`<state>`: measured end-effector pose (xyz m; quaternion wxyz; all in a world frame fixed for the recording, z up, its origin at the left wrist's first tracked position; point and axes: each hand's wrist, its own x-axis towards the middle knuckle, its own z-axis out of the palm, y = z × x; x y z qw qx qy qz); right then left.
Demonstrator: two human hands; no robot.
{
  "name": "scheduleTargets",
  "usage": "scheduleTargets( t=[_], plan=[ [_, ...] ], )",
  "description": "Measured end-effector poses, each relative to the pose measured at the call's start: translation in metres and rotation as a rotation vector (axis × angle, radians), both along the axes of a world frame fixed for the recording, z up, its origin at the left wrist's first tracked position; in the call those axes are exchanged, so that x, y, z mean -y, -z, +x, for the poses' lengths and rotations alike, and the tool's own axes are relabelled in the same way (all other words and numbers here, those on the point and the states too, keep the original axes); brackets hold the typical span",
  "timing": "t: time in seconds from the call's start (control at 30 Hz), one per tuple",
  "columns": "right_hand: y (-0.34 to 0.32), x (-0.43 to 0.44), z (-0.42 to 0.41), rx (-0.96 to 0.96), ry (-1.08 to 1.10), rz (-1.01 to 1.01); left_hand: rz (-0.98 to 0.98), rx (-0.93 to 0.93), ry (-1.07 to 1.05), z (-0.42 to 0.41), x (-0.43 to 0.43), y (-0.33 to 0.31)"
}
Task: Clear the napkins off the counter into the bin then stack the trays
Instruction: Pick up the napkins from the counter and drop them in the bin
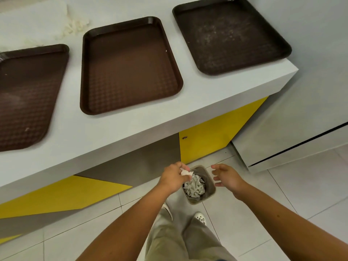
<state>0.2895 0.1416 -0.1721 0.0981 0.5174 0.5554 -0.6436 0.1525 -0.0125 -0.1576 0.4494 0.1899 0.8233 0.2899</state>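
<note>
Head view: the left hand point(174, 178) pinched a crumpled napkin point(186, 173) over the left rim of the bin point(210, 185), which stood on the floor point(273, 213) below the worktop's point(131, 132) front edge and held a paper heap point(194, 186). The right hand point(227, 176) hovered beside the bin's right rim, fingers spread, holding nothing. Three trays point(128, 66) lay apart along the worktop, with loose napkins point(75, 25) toward its far left corner.

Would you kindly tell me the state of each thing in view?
Bin, holding crumpled napkins
Left hand, pinching a napkin over it
Right hand, open, empty
Left tray, flat, unstacked
Middle tray, flat, unstacked
Right tray, flat, unstacked, speckled
</note>
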Motion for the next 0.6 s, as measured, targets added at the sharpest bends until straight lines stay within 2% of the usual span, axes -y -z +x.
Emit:
scheduleTargets(
  t=[0.07, 0.3, 0.47, 0.6],
  plan=[
    [-0.002, -0.004, 0.005, -0.008, 0.019, 0.033, 0.0, -0.019, -0.003, 0.006, -0.009, 0.009],
    [-0.005, -0.009, 0.026, -0.024, -0.004, 0.154, -0.155, -0.083, 0.236, 0.016, -0.029, 0.026],
    [-0.019, -0.005, 0.026, -0.075, -0.007, 0.178, -0.092, -0.228, 0.299, 0.002, -0.026, -0.005],
    [-0.039, 0.0, 0.007, -0.161, -0.078, 0.218, 0.014, -0.304, 0.262, -0.01, -0.022, -0.044]
  ],
)
